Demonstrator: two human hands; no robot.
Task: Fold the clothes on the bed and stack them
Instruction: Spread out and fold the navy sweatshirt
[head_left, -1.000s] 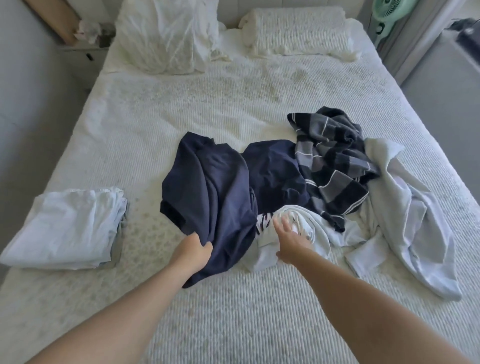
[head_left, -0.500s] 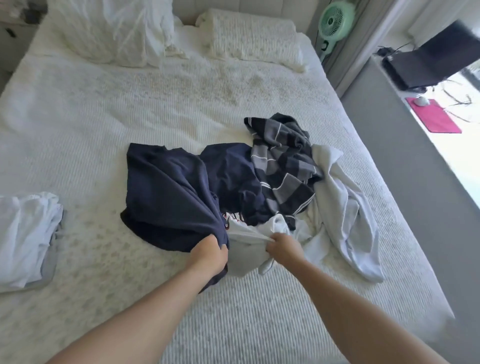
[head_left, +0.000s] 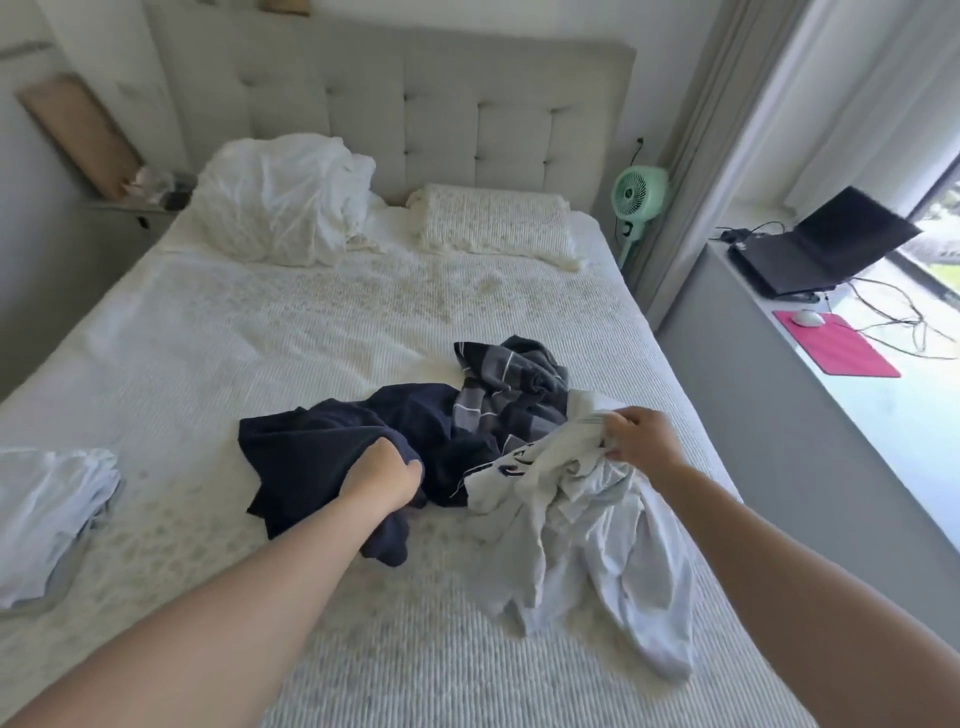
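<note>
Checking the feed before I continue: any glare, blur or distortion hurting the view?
Head view: daylight blows out the window at right; the wide lens bends the room edges; the forearms look soft; the left hand on the navy garment and the right hand on the white garment read clearly.

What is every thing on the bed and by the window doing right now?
Navy shirt: crumpled, gripped by left hand.
White shirt: bunched, lifted by right hand.
Striped garment: crumpled, lying loose.
Folded stack: folded, on the bed's left edge.
Laptop: lid open.
</note>
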